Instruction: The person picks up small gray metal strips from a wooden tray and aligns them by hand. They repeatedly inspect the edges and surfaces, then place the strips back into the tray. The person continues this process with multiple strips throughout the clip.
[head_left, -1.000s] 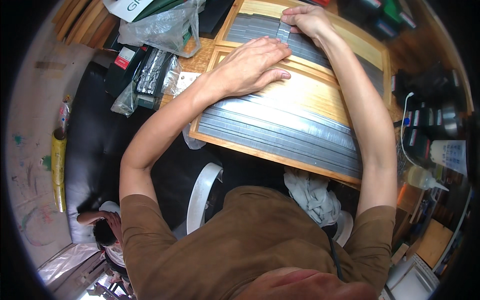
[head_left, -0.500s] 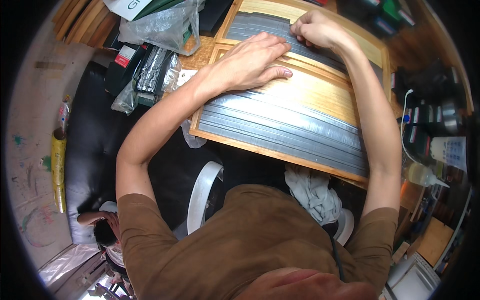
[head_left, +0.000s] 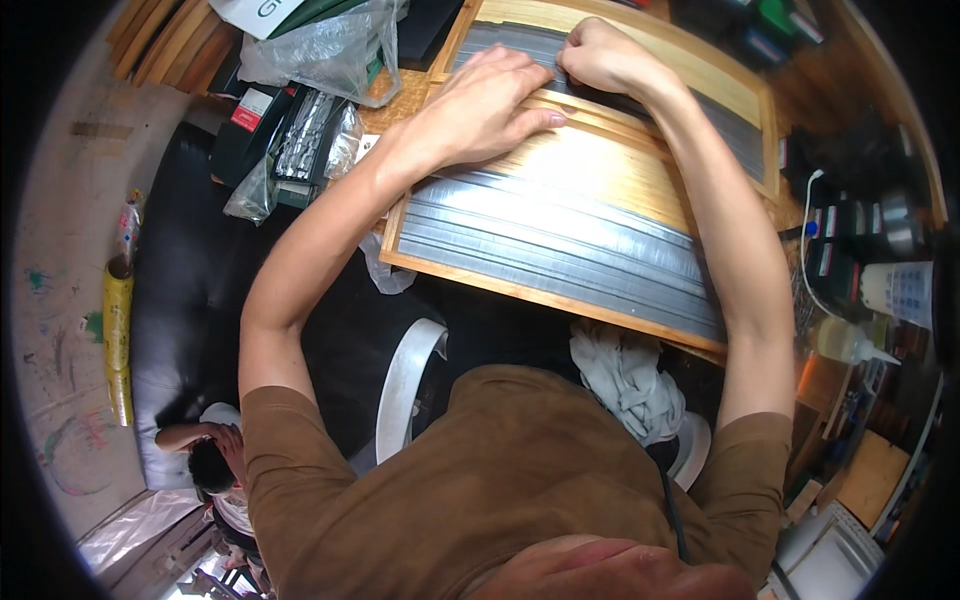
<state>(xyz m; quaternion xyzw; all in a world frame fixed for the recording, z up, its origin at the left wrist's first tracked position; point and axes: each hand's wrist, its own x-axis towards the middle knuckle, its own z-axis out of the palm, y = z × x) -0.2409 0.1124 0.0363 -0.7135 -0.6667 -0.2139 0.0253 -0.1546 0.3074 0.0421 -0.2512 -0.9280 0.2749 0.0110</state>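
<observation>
Grey tape strips (head_left: 560,235) already cover the near part of the wooden board (head_left: 600,165) lying flat on the cluttered bench, and more grey shows at the far edge, with a bare wood band left between, so the taping looks partly done. Left hand (head_left: 485,105) lies flat, fingers spread, on the board; right hand (head_left: 598,55), just beside it, is curled with fingertips pinched on the far strip's end.

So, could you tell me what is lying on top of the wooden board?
Grey tape strips run across the wooden board. The left hand lies flat on it; the right hand pinches a strip. Whatever lies beneath the hands is hidden.
</observation>
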